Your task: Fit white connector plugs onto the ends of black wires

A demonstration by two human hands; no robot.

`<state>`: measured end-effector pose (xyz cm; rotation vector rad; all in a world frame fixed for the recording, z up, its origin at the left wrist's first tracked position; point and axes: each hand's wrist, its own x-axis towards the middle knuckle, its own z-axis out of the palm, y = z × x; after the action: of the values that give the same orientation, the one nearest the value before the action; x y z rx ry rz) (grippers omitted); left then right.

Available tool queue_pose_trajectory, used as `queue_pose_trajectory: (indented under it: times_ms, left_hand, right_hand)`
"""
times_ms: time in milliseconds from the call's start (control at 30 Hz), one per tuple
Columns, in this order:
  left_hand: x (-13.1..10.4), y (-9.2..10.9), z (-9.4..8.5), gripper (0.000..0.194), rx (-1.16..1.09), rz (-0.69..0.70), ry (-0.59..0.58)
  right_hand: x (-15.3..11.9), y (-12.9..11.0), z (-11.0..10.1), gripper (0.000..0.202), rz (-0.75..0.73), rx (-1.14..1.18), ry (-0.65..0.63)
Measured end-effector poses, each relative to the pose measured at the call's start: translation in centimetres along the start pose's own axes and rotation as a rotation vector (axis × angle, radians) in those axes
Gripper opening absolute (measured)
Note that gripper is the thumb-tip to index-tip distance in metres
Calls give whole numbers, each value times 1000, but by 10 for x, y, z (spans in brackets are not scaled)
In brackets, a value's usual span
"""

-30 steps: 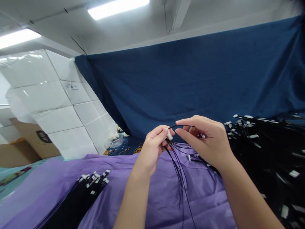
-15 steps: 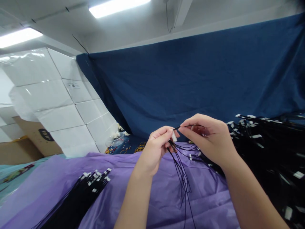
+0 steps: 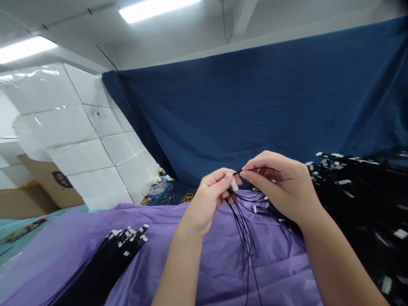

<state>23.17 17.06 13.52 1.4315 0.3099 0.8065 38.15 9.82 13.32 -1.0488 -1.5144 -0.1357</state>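
1. Gripping with the left hand (image 3: 208, 195), just off the clock's centre toward 5 o'clock: thumb and fingers closed around a bunch of thin black cords (image 3: 244, 238), with a small white tag (image 3: 235, 183) at the fingertips.
2. Pinching with the right hand (image 3: 283, 180), toward 4 o'clock: thumb and forefinger closed on what looks like a single strand (image 3: 237, 172), stretched across to the left fingertips.
3. Hanging below the left hand, toward 5 o'clock: loose ends of the bunch, in front of a purple cloth (image 3: 178, 214).
4. Lying at 8 o'clock on the cloth: a bundle of tagged black cords (image 3: 102, 265); at 4 o'clock, past the right forearm, a much larger heap of tagged cords (image 3: 360, 212).
5. Seems to be at the stage of working one strand beside the tag; cannot tell whether knotted, too small to make out.
6. Likely calls for a firm left grip and gentle right-hand guidance, without snagging the hanging ends.
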Motion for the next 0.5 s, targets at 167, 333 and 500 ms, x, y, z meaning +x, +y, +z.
queue_pose_trajectory:
  times_ms: [167, 333, 500]
  left_hand:
    - [1, 0, 1, 21, -24, -3, 36]
    - [6, -2, 0, 21, -52, -16, 209]
    - [9, -2, -5, 21, -117, -14, 348]
  right_hand:
    - [0, 2, 2, 4, 66, 26, 17]
    - [1, 2, 3, 18, 92, -85, 91]
    - [0, -5, 0, 10, 47, -211, 219]
